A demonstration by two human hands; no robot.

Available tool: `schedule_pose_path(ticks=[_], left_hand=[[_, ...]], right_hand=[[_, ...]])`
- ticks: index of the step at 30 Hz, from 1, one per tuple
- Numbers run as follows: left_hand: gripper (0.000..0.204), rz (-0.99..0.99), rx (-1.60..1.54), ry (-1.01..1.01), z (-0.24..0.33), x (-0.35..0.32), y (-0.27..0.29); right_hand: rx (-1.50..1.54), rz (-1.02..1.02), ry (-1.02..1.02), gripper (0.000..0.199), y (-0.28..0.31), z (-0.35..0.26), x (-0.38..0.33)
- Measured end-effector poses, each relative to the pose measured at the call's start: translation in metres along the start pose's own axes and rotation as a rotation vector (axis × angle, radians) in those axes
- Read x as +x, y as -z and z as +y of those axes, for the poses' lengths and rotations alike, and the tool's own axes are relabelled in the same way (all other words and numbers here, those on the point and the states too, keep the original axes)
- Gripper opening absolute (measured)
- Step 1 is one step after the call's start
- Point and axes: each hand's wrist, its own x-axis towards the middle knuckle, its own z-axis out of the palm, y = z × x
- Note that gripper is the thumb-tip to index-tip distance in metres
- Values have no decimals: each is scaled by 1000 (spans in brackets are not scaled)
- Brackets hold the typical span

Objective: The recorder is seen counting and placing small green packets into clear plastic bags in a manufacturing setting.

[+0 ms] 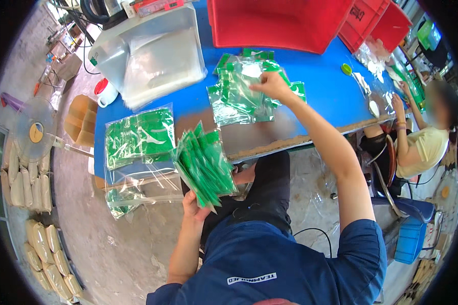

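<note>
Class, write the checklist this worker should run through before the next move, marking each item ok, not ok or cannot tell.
1. Left hand supports the bunch of green packets: ok, held near its lower end.
2. Right hand at the loose pile: ok.
3. Right hand grips a packet: cannot tell.
4. Loose pile squared up: not ok, packets overlap at angles.
5. Clear bags available: ok, in the translucent bin.

Green packets (203, 165): glossy, crinkly plastic film. Tabletop (325, 86): smooth, slightly shiny, rough along front edge. Red bin (280, 25): smooth plastic
</note>
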Motion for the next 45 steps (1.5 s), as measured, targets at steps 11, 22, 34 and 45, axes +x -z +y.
schedule_pose_path(ticks=[11,22,34,45], left_hand=[[59,47,-4,84,-10,-3,-19],[76,3,37,-93,-22,41,-50],[64,67,155,-215,1,2,-45],[56,152,-53,-165,0,14,-25]], right_hand=[[-196,312,189,53,-10,25,-12],[723,-202,152,44,-69,-67,-174],[-34,447,656,24,-90,-16,-65],[508,207,420,47,-95,-56,-136]])
